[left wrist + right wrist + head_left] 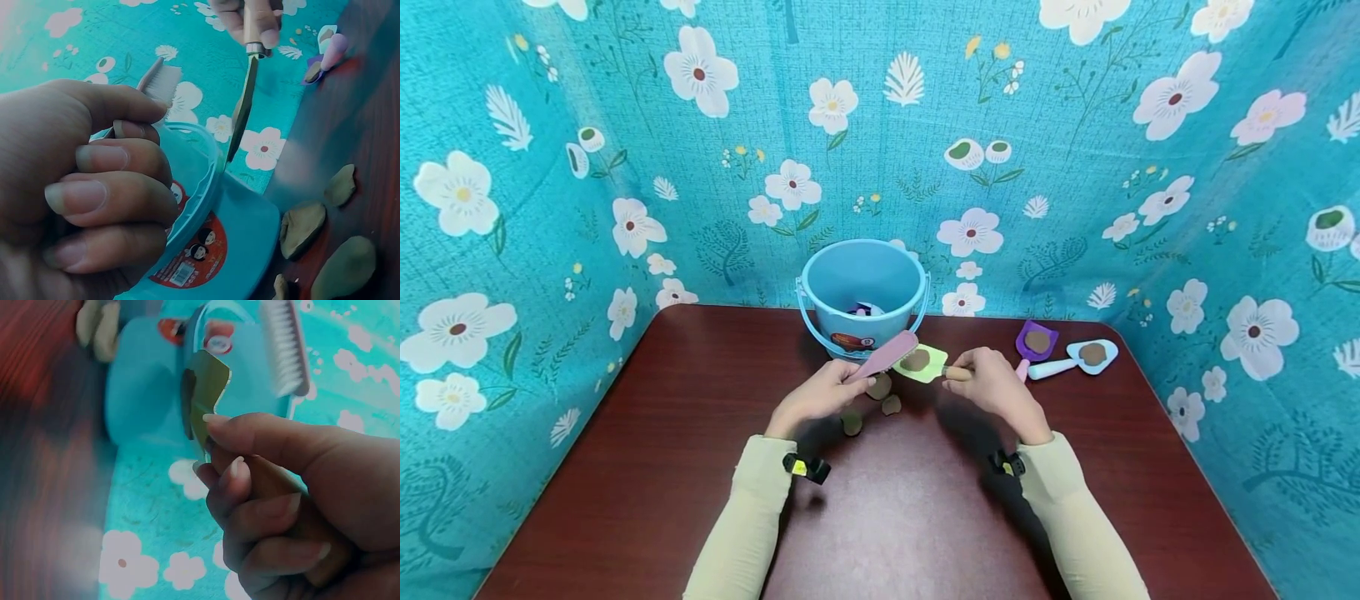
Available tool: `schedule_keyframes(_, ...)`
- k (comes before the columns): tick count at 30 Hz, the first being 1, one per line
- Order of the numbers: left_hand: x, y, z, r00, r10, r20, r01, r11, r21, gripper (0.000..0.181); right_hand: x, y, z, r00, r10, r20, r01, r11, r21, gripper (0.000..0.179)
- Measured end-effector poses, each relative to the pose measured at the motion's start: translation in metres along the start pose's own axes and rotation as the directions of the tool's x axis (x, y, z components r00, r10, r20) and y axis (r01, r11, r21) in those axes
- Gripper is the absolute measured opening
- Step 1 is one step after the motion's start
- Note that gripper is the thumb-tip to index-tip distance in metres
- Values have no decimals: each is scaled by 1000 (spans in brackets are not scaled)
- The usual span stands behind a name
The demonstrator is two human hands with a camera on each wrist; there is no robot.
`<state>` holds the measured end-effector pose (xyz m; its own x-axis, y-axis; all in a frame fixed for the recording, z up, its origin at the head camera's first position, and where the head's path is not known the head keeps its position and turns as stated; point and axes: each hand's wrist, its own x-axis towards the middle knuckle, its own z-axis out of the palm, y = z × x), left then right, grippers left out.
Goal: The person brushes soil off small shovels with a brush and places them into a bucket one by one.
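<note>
My left hand (pixel 820 392) grips a pink brush (pixel 889 353) with white bristles, its head in front of the bucket. In my right hand (pixel 994 385) is a small yellow-green hand trowel (pixel 934 363), held by its wooden handle with the fingers curled round. A brown clay-like patch (pixel 915 360) sticks to the trowel's blade. Brush head and blade overlap in the head view; the left wrist view shows the blade edge-on, apart from the bristles (pixel 164 85). The light blue bucket (pixel 865 271) stands just behind both hands, with some dark and white things inside.
Several flat brown clay-like pieces (pixel 852 422) lie on the dark red table (pixel 700 433) below the brush. At the back right lie a purple shovel (pixel 1028 330) and a pale blue shovel (pixel 1052 368), each with a brown patch. Flowered turquoise cloth (pixel 880 125) surrounds the table.
</note>
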<state>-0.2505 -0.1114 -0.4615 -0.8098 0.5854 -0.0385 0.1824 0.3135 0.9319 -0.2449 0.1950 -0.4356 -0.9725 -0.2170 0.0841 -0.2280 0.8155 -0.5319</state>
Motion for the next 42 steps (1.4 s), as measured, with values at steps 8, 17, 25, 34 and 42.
schedule_keyframes(8, 8, 3, 16, 999, 22, 43, -24, 998, 52, 28, -8, -21, -1, 996, -77, 51, 75, 996, 41, 20)
schedule_keyframes(17, 11, 5, 29, 999, 28, 32, -34, 983, 181, 25, -10, -28, -3, 996, -93, -2, 93, 995, 49, 21)
schedule_keyframes(25, 10, 4, 22, 998, 15, -57, 7, 929, 371, 26, -10, -26, 2, 996, -82, 30, 80, 994, 71, 19)
schedule_keyframes(34, 9, 4, 15, 997, -7, -74, 38, 905, 424, 29, -10, -23, 1, 996, -80, 27, 78, 994, 73, 19)
schedule_keyframes(42, 3, 5, 6, 998, -30, -59, 51, 917, 396, 22, -12, -23, -2, 996, -73, 47, 69, 994, 86, 21)
